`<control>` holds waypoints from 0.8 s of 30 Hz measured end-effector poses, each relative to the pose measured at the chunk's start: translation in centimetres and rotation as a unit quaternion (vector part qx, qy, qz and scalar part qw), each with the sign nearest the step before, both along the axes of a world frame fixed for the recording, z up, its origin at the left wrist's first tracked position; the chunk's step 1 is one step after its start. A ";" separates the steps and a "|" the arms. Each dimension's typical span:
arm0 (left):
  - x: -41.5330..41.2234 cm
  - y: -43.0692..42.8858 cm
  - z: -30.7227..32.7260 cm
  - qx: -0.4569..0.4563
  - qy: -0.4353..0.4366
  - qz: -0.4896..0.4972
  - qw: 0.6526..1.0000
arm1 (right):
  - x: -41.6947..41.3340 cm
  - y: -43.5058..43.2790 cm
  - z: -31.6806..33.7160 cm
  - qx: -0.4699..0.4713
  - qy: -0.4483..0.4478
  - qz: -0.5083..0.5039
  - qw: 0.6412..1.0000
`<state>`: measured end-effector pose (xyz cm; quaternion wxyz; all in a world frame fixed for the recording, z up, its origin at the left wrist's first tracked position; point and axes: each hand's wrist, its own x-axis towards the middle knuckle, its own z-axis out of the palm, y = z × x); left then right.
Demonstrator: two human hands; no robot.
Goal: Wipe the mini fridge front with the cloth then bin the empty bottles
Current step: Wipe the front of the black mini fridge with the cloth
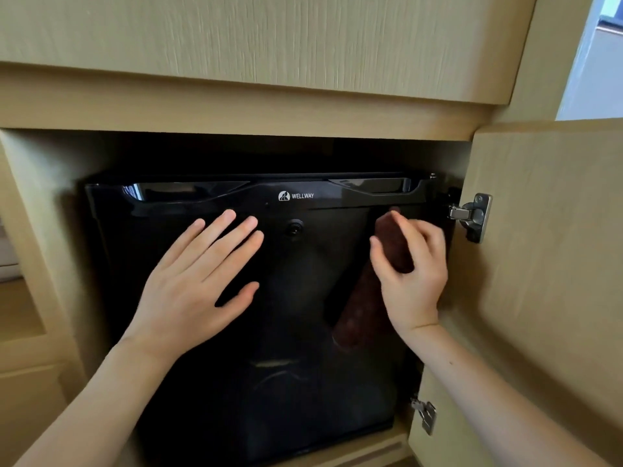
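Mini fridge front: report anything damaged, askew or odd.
Nothing stands out. The mini fridge door looks shut and unmarked; the left hand lies flat on it, the right hand holds the cloth against it.

Glossy black mini fridge (286,332), door shut, upright, filling the wooden cabinet (236,106) recess; dark red-brown cloth (364,301) bunched against its front near upper right corner, tail hanging down-left.

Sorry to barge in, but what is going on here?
A person is wiping the black mini fridge, which sits in a wooden cabinet with its door open. The right hand grips a dark brown cloth against the upper right of the fridge front; the left hand rests flat on it, fingers spread. No bottles are in view.
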<state>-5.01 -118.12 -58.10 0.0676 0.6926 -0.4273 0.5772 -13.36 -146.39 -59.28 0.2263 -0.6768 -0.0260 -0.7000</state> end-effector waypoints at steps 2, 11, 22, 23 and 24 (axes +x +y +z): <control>0.5 1.2 -0.4 -0.018 -0.008 0.004 1.000 | -0.1 0.1 0.5 0.101 -0.029 0.000 0.994; 1.2 0.0 -1.9 -0.056 -0.047 0.012 0.997 | 1.4 7.8 -1.7 -0.069 0.027 0.068 0.995; 0.1 1.8 -1.2 -0.008 0.015 0.005 1.000 | 0.5 1.7 0.6 0.052 -0.023 0.019 0.998; 0.1 1.8 -1.1 -0.007 0.019 0.005 1.000 | 0.6 1.7 0.8 0.067 -0.027 0.018 0.997; 0.0 1.8 -1.2 -0.007 0.021 0.006 1.000 | 0.6 1.8 0.9 0.082 -0.031 0.018 0.996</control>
